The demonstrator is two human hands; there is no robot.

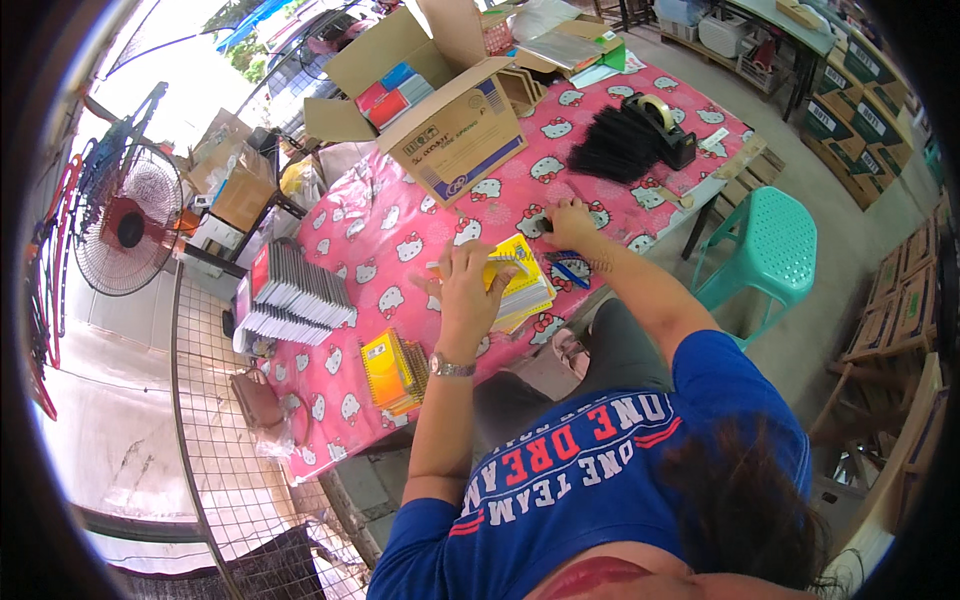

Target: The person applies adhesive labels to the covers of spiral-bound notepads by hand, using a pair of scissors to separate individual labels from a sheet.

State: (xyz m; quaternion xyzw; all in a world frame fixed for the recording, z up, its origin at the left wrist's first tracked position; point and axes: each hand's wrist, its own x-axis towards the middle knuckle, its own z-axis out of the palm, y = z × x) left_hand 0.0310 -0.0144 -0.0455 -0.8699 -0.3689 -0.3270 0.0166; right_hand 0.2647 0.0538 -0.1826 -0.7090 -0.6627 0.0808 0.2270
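My left hand (466, 285) is at the left side of a yellow spiral notebook (530, 292), its fingers bent over a lifted part of it. White page edges show along the notebook's near side. Beyond it, my right hand (572, 224) is closed low over the table, with a small dark thing at its fingertips that I cannot make out. A blue pen (571, 273) lies just right of the notebook, beside a loose dark wire coil (598, 264). Left of my left wrist sits a stack of yellow spiral notebooks (388, 368).
Dark-spined notebooks (300, 298) are stacked on the left of the pink tablecloth (365, 272). An open cardboard box (455, 140) stands at the back. Black wire bristles (612, 143) lie by a tape dispenser (678, 140). A green stool (765, 245) stands right.
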